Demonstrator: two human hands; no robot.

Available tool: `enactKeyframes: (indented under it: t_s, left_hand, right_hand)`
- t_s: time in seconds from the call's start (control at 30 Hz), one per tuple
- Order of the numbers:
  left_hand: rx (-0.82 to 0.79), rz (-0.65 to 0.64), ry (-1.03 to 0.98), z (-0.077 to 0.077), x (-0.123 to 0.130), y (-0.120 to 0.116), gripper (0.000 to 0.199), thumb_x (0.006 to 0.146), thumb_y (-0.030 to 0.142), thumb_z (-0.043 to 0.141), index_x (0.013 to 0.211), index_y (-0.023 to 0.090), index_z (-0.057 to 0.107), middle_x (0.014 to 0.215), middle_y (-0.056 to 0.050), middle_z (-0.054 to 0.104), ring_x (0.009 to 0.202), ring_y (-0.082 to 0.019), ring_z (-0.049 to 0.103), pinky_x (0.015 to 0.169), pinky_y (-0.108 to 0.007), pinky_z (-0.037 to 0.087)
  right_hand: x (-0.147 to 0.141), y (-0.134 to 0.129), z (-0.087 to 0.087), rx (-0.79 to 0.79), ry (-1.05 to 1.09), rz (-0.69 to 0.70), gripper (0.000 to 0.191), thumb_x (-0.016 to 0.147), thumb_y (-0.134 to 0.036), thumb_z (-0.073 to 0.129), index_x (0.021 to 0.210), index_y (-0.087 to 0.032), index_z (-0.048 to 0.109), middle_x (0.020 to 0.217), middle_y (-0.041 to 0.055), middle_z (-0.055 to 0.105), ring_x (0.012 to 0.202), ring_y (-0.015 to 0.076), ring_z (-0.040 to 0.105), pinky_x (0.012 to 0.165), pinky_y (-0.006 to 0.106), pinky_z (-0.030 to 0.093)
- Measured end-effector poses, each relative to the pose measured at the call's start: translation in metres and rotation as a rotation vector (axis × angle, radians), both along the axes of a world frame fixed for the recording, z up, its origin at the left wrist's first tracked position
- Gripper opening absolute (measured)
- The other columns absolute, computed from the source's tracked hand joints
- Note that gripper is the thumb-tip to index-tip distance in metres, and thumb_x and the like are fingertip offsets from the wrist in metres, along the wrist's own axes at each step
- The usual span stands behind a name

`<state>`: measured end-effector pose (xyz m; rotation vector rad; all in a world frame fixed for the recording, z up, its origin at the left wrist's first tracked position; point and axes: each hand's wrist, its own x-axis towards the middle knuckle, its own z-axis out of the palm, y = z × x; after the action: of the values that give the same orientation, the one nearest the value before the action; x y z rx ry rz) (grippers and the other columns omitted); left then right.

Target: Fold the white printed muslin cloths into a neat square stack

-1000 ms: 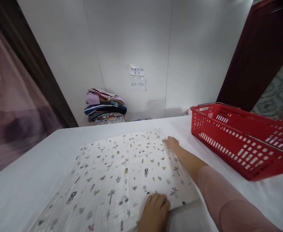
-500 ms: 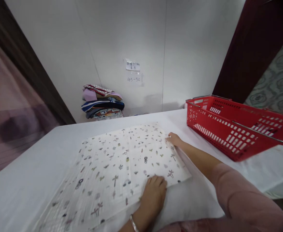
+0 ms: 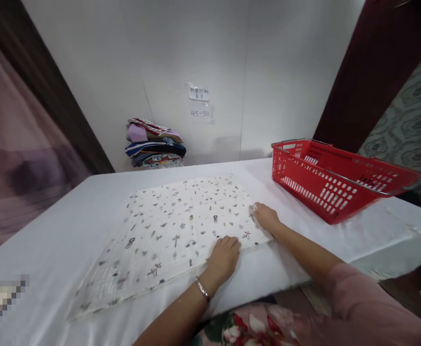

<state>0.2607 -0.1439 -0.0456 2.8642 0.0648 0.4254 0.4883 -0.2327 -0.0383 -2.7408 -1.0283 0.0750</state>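
A white cloth [image 3: 181,221] printed with small palm trees, leaves and rainbows lies spread in a folded, layered rectangle. Its lower left part looks thinner and slightly creased. My left hand [image 3: 223,260], a silver bangle at its wrist, rests flat on the near edge with the fingers stretched forward. At the right edge, my right hand [image 3: 267,217] has its fingertips bent together on the fabric, with a small bit of it showing at the tips. The thumb of that hand is mostly hidden.
A white-covered table [image 3: 69,226] carries the cloth. To the right stands a red plastic basket [image 3: 314,185] with metal handles. Beyond the far edge is a stack of folded fabrics [image 3: 156,146] against the wall, near paper labels [image 3: 199,103]. A pink curtain [image 3: 23,158] hangs at left.
The view has shifted back a little, showing more of the table's near edge. My right hand has slid slightly down along the cloth's right edge; my left hand stays on the near edge.
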Motion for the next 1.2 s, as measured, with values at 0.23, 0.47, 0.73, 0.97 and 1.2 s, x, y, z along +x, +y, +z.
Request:
enactKeyframes:
  t_s: [0.23,0.47,0.73,0.97,1.2]
  left_hand:
    - [0.017,0.064,-0.005,-0.001,-0.027,-0.009,0.031,0.083,0.024,0.052,0.112,0.017,0.05,0.119,-0.007,0.055,0.11,-0.021,0.045,0.094,-0.036,0.036]
    - [-0.022,0.217,-0.007,0.001,-0.08,0.002,0.036,0.084,0.026,0.05,0.119,0.017,0.048,0.122,-0.008,0.054,0.113,-0.022,0.045,0.098,-0.039,0.034]
    - [0.028,0.436,-0.105,-0.007,-0.165,0.044,0.03,0.087,0.024,0.046,0.115,0.017,0.054,0.117,-0.008,0.059,0.111,-0.021,0.048,0.097,-0.041,0.037]
    - [0.042,0.488,-0.134,-0.011,-0.181,0.066,0.024,0.089,0.025,0.044,0.107,0.019,0.059,0.109,-0.007,0.062,0.102,-0.019,0.052,0.09,-0.038,0.041]
    - [0.02,0.467,-0.128,-0.009,-0.168,0.068,0.024,0.091,0.027,0.041,0.1,0.02,0.062,0.1,-0.007,0.062,0.096,-0.019,0.053,0.085,-0.036,0.042]
  right_hand:
    - [-0.021,-0.027,-0.03,-0.028,-0.095,0.425,0.049,0.091,-0.041,0.029,0.132,-0.019,0.043,0.143,0.0084,0.034,0.133,0.0245,0.027,0.103,0.047,0.027]
    - [-0.052,-0.027,-0.027,-0.013,-0.211,0.545,0.053,0.091,-0.047,0.028,0.134,-0.019,0.041,0.146,0.008,0.028,0.136,0.0256,0.02,0.107,0.049,0.022]
    - [-0.074,-0.023,-0.028,0.214,-0.128,0.758,0.042,0.091,-0.042,0.035,0.124,-0.022,0.053,0.137,0.0095,0.043,0.128,0.0274,0.035,0.101,0.051,0.034]
    - [-0.134,0.018,-0.01,0.419,0.045,1.117,0.024,0.091,-0.026,0.043,0.104,-0.021,0.062,0.107,0.0084,0.061,0.1,0.0207,0.054,0.087,0.038,0.045]
    - [-0.161,0.049,-0.004,0.304,0.019,1.155,0.022,0.091,-0.025,0.044,0.089,-0.019,0.065,0.088,0.0071,0.06,0.085,0.0184,0.052,0.074,0.032,0.043]
